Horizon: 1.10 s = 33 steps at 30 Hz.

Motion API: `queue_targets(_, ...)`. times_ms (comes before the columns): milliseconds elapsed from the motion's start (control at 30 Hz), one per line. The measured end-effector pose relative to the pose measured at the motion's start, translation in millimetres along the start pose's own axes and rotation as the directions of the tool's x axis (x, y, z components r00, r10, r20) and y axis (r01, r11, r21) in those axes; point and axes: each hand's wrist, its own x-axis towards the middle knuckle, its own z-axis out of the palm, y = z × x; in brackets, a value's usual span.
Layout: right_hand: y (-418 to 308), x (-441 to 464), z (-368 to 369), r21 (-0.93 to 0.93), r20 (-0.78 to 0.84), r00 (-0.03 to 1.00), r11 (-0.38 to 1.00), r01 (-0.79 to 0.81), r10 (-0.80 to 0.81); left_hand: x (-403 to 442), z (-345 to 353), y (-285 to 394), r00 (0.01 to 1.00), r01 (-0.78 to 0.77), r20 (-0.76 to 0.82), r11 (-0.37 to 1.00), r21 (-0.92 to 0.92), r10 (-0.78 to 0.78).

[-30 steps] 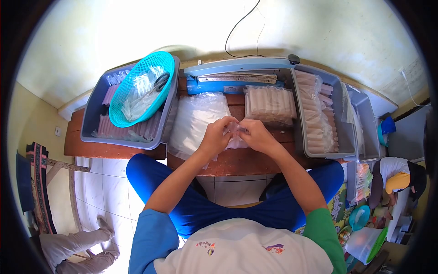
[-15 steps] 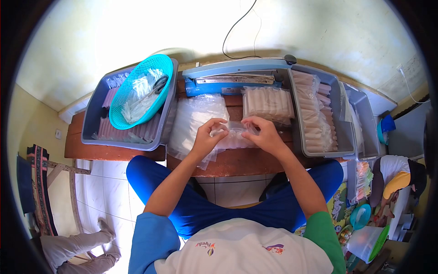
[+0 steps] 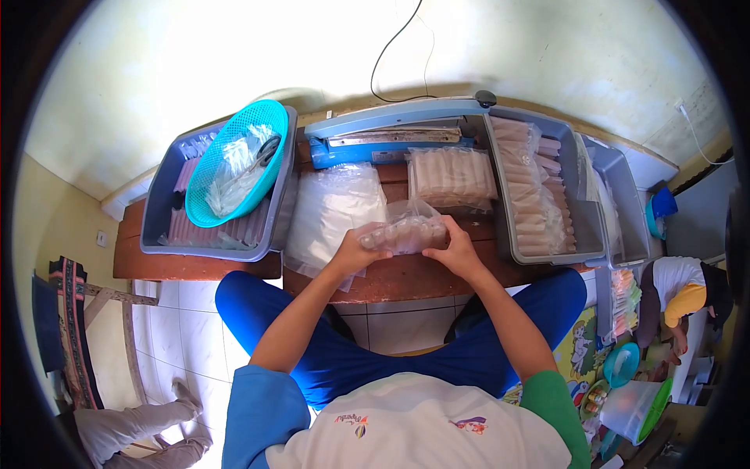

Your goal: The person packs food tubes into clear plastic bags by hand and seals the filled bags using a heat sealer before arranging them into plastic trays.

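Note:
A clear plastic bag of pale tube-shaped pieces [image 3: 403, 233] is held between my hands, above the front part of the wooden table [image 3: 398, 275]. My left hand [image 3: 353, 256] grips its left end, and my right hand [image 3: 456, 252] is closed around its right end. The rounded ends of the pieces face me. Left of the bag lies a stack of flat clear plastic bags [image 3: 332, 207], close to my left hand. Behind my right hand sits a filled bag of pinkish-brown tubes [image 3: 451, 175]. A blue bag sealer [image 3: 391, 144] stands at the back.
On the left, a grey bin [image 3: 248, 252] carries a turquoise basket [image 3: 197, 191] with scissors [image 3: 269, 150] and plastic inside. Another grey bin [image 3: 548, 259] on the right holds bagged tubes. A person [image 3: 678, 285] is at far right; another person's legs [image 3: 137, 430] show lower left.
The bag has been tipped up, so the piece ends now face me. My hands have shifted from its top edge to its two ends, slightly lower.

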Motion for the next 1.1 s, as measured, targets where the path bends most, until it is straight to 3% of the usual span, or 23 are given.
queue_targets(100, 5, -1, 0, 0.038, -0.014, 1.000, 0.999, 0.015, -0.015, 4, 3, -2, 0.988, 0.126, -0.073, 0.987, -0.101, -0.134)
queue_targets(167, 12, 1, 0, 0.067, -0.003, 1.000, 0.997, 0.029, -0.029, 8, 2, -1, 0.992, 0.082, -0.083, 0.991, -0.105, -0.091)
queue_targets(233, 15, 2, 2, 0.270, -0.009, 1.000, 0.963, 0.022, -0.020, 14, 0, -2, 0.995, 0.038, -0.089, 0.993, -0.108, -0.047)
queue_targets(333, 3, 2, -7, 0.434, 0.023, 0.999, 0.899, -0.051, 0.045, 18, -3, 2, 0.988, 0.045, -0.131, 0.964, -0.263, -0.082)
queue_targets(400, -13, 2, -13, 0.477, -0.027, 0.998, 0.878, -0.030, 0.049, 18, -2, 19, 0.958, 0.235, 0.027, 0.730, -0.641, -0.284)
queue_targets(433, -18, 4, -14, 0.517, -0.073, 0.996, 0.856, -0.010, 0.056, 17, 1, 27, 0.959, 0.233, 0.027, 0.732, -0.641, -0.282)
queue_targets(500, -22, 7, -17, 0.555, -0.123, 0.990, 0.832, 0.010, 0.070, 17, 8, 38, 0.942, 0.312, 0.199, 0.491, -0.814, -0.269)
queue_targets(633, -18, 11, -30, 0.537, -0.159, 0.978, 0.843, -0.030, 0.136, 20, 18, 39, 0.953, 0.295, 0.193, 0.572, -0.765, -0.233)
queue_targets(700, -16, 16, -37, 0.519, -0.177, 0.973, 0.854, -0.032, 0.145, 29, 20, 41, 0.977, 0.202, 0.093, 0.704, -0.681, -0.191)
queue_targets(767, -13, 26, -48, 0.501, -0.196, 0.969, 0.865, -0.034, 0.152, 45, 21, 43, 0.985, 0.155, 0.041, 0.741, -0.654, -0.170)
queue_targets(833, -6, 43, -61, 0.334, -0.284, 0.938, 0.937, -0.098, 0.199, 65, 23, 51, 0.990, 0.106, -0.009, 0.774, -0.624, -0.142)
queue_targets(933, -27, 66, -84, 0.443, -0.305, 0.926, 0.894, -0.070, 0.224, 96, 25, 63, 0.986, 0.065, -0.079, 0.769, -0.636, -0.149)
queue_targets(1000, -16, 87, -100, 0.407, -0.337, 0.919, 0.912, -0.053, 0.204, 125, 21, 53, 0.981, 0.081, -0.101, 0.829, -0.553, -0.164)
queue_targets(1067, -15, 102, -112, 0.158, -0.394, 0.907, 0.983, -0.093, 0.149, 140, 27, 62, 0.975, 0.087, -0.124, 0.833, -0.547, -0.184)
queue_targets(1100, -14, 107, -114, 0.158, -0.395, 0.907, 0.983, -0.091, 0.147, 147, 29, 65, 0.970, 0.085, -0.149, 0.840, -0.536, -0.193)
